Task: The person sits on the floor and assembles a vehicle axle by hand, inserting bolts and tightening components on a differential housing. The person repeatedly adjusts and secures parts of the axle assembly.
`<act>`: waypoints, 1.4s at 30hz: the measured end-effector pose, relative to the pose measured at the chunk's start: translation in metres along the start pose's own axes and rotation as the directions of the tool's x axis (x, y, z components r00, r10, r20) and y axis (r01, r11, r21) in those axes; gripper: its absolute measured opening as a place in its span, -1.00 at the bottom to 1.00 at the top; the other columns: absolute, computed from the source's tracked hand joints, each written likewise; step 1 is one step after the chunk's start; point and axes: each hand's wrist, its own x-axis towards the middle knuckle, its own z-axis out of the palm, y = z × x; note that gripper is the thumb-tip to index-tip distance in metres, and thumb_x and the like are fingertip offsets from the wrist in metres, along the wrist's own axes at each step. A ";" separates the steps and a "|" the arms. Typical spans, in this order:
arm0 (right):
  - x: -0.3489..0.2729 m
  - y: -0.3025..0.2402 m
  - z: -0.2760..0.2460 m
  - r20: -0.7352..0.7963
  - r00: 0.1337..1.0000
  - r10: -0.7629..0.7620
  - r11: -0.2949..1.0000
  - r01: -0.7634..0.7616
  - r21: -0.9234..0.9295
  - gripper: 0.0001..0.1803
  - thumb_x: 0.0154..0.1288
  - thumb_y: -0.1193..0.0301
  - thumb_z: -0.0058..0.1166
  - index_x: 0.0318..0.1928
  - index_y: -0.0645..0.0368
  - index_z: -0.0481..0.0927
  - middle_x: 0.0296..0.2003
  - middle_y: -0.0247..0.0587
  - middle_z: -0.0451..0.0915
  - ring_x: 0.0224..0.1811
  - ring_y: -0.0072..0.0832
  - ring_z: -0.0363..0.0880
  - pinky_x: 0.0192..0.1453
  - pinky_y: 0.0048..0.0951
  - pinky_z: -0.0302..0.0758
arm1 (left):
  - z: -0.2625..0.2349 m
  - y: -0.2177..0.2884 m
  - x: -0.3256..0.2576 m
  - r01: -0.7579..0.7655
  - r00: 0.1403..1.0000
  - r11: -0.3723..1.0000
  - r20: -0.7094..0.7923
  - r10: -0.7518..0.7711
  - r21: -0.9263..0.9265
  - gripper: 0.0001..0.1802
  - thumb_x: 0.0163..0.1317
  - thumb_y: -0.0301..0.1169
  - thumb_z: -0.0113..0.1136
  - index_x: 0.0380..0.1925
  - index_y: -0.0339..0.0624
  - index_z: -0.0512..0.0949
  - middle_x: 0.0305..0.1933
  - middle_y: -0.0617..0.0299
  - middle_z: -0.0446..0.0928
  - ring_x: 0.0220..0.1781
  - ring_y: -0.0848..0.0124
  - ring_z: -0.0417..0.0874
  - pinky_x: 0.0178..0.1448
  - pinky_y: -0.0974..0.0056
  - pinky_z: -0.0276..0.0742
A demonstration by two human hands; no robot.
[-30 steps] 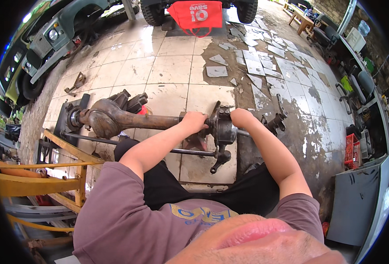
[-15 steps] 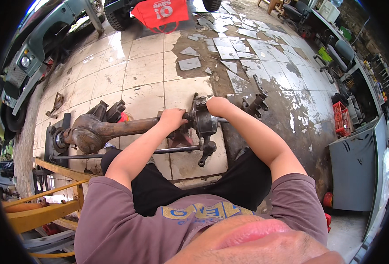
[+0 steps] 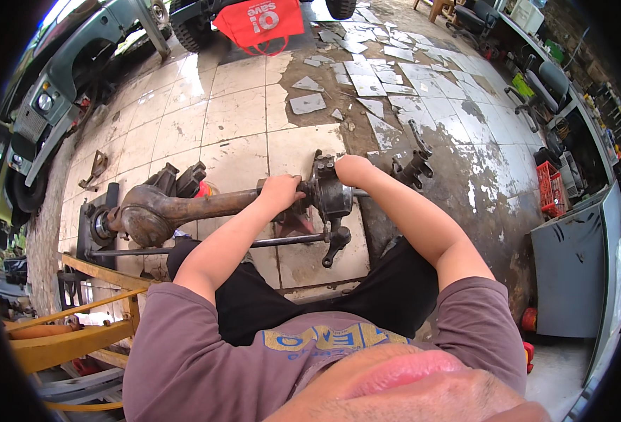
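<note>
A rusty brown vehicle axle [image 3: 205, 207] lies crosswise in front of my knees, with a bulging differential housing [image 3: 147, 214] towards its left end. My left hand [image 3: 281, 194] is curled over the axle tube near its right end, thumb towards me. A dark, greasy steering knuckle [image 3: 334, 199] with bolts on top is at the right end. Against the knuckle's upper right side is my right hand [image 3: 353, 171]; its fingers are mostly hidden. A long tie rod [image 3: 275, 242] runs along the near side to a lever arm [image 3: 336, 246] below the knuckle.
Dark metal parts [image 3: 412, 169] lie right of the axle; a bracket [image 3: 94, 171] sits to the left. Yellow metal frames [image 3: 78, 341] stand near left. Broken tiles [image 3: 367, 81] cover the far floor. A grey cabinet [image 3: 571, 264] and red crate [image 3: 549, 190] are at right.
The whole view has shifted slightly, moving the scene a little right and down. Both hands keep nearly the same places on the axle and knuckle.
</note>
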 end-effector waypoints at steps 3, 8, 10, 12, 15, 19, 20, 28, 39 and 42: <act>-0.001 0.004 0.002 -0.010 1.000 0.029 1.000 -0.029 0.010 -0.74 0.35 0.43 0.13 -0.09 0.16 0.84 -0.03 0.05 0.82 0.07 -0.04 0.82 0.11 -0.03 0.74 | -0.001 0.000 0.001 0.029 0.998 1.000 0.051 -0.029 0.012 -0.43 0.36 0.06 0.37 0.16 -0.10 0.64 -0.05 0.01 0.74 0.04 -0.02 0.78 0.09 -0.09 0.70; -0.006 -0.003 0.000 -0.027 1.000 0.013 1.000 -0.013 0.022 -0.75 0.37 0.44 0.12 -0.10 0.15 0.85 -0.03 0.04 0.83 0.06 -0.05 0.82 0.10 -0.03 0.75 | 0.002 -0.003 -0.001 0.005 1.000 1.000 0.011 -0.005 0.007 -0.43 0.35 0.06 0.38 0.17 -0.09 0.64 -0.06 0.00 0.74 0.03 -0.02 0.78 0.09 -0.08 0.70; -0.002 0.000 -0.004 -0.019 0.999 0.040 0.999 -0.039 0.030 -0.74 0.37 0.42 0.13 -0.08 0.14 0.85 -0.04 0.01 0.83 0.06 -0.05 0.83 0.10 -0.04 0.75 | 0.003 -0.003 0.001 0.006 1.000 1.000 0.017 -0.007 0.008 -0.42 0.35 0.06 0.38 0.18 -0.09 0.64 -0.06 0.00 0.74 0.03 -0.02 0.78 0.09 -0.08 0.70; -0.008 -0.004 -0.001 0.006 0.999 0.033 0.999 -0.033 -0.001 -0.74 0.38 0.42 0.12 -0.08 0.15 0.85 -0.04 0.02 0.83 0.06 -0.05 0.83 0.10 -0.04 0.75 | 0.003 -0.004 0.001 0.013 0.999 1.000 0.042 -0.013 0.014 -0.42 0.35 0.06 0.38 0.20 -0.08 0.64 -0.05 0.00 0.74 0.03 -0.02 0.78 0.09 -0.08 0.70; -0.010 -0.013 -0.011 0.015 1.000 0.016 1.000 -0.016 -0.026 -0.73 0.38 0.42 0.11 -0.07 0.15 0.84 -0.02 0.03 0.83 0.07 -0.04 0.82 0.10 -0.04 0.75 | 0.003 -0.004 -0.003 -0.007 1.000 1.000 0.003 0.007 0.006 -0.41 0.35 0.05 0.38 0.21 -0.08 0.64 -0.04 0.00 0.74 0.03 -0.02 0.78 0.09 -0.08 0.70; -0.007 -0.004 -0.007 0.004 0.999 0.042 0.999 -0.042 0.006 -0.72 0.40 0.43 0.08 -0.06 0.14 0.84 0.00 0.04 0.82 0.08 -0.05 0.82 0.12 -0.05 0.75 | 0.001 -0.004 0.001 0.010 0.999 1.000 0.032 -0.011 0.018 -0.41 0.36 0.05 0.37 0.22 -0.09 0.63 -0.03 -0.01 0.74 0.03 -0.03 0.78 0.10 -0.07 0.70; -0.009 -0.009 -0.006 0.007 1.000 0.026 1.000 -0.026 -0.016 -0.72 0.40 0.43 0.07 -0.07 0.14 0.84 0.00 0.04 0.82 0.08 -0.05 0.82 0.12 -0.05 0.74 | 0.000 -0.004 0.000 0.010 0.999 1.000 0.037 -0.011 0.023 -0.40 0.36 0.06 0.37 0.23 -0.09 0.63 -0.03 -0.01 0.74 0.04 -0.03 0.78 0.10 -0.07 0.70; -0.003 -0.006 -0.003 0.009 1.000 0.015 1.000 -0.015 0.000 -0.73 0.37 0.44 0.09 -0.10 0.15 0.85 -0.01 0.07 0.81 0.07 -0.03 0.82 0.10 -0.02 0.75 | 0.007 -0.005 -0.001 0.013 0.999 0.999 0.030 -0.014 0.031 -0.37 0.36 0.09 0.36 0.26 -0.07 0.63 -0.02 0.01 0.74 0.05 0.00 0.79 0.09 -0.08 0.71; -0.006 -0.004 -0.005 -0.017 0.999 0.028 1.000 -0.028 0.004 -0.75 0.33 0.45 0.15 -0.09 0.17 0.84 -0.03 0.07 0.82 0.06 -0.03 0.82 0.14 -0.04 0.74 | 0.007 -0.005 -0.003 -0.007 1.000 1.000 -0.021 0.006 -0.014 -0.41 0.34 0.07 0.38 0.17 -0.11 0.64 -0.09 -0.02 0.73 0.00 -0.03 0.79 0.06 -0.08 0.69; -0.002 0.000 0.000 -0.038 0.999 0.035 0.999 -0.034 0.022 -0.75 0.34 0.46 0.14 -0.11 0.17 0.85 -0.06 0.06 0.82 0.05 -0.02 0.82 0.12 -0.04 0.75 | 0.004 0.000 -0.003 -0.005 0.999 1.000 -0.036 0.005 -0.004 -0.48 0.32 0.05 0.41 0.04 -0.13 0.66 -0.14 0.00 0.74 0.00 -0.01 0.79 0.05 -0.07 0.70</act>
